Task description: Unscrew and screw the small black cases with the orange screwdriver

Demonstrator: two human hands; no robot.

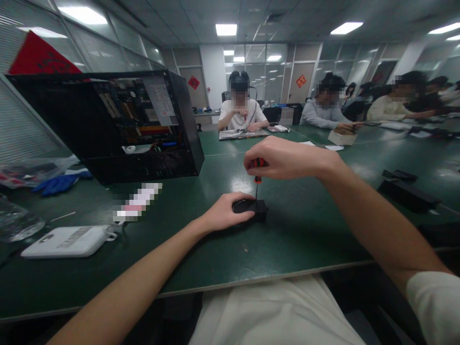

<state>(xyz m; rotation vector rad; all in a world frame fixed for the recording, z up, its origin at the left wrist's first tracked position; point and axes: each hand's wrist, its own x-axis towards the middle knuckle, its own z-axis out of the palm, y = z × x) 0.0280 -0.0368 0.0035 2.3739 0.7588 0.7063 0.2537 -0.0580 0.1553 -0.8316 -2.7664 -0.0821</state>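
Note:
On the green table in front of me lies a small black boxy device (pixel 260 209); its exact kind I cannot make out. My left hand (pixel 230 211) grips it from the left, thumb on the near side and fingers over the far side. Above it, my right hand (pixel 275 158) is closed round the red and black handle of a screwdriver (pixel 258 179). The screwdriver stands upright, its thin shaft pointing down and its tip at the top of the black device. Part of the handle is hidden by my fingers.
An open black computer case (pixel 143 120) stands at the left. Nearer are a white power bank (pixel 68 241), a blue glove (pixel 59 183) and a clear plastic container (pixel 19 220). A black box-shaped object (pixel 409 194) lies at the right. Across the green table (pixel 305 239) several people work.

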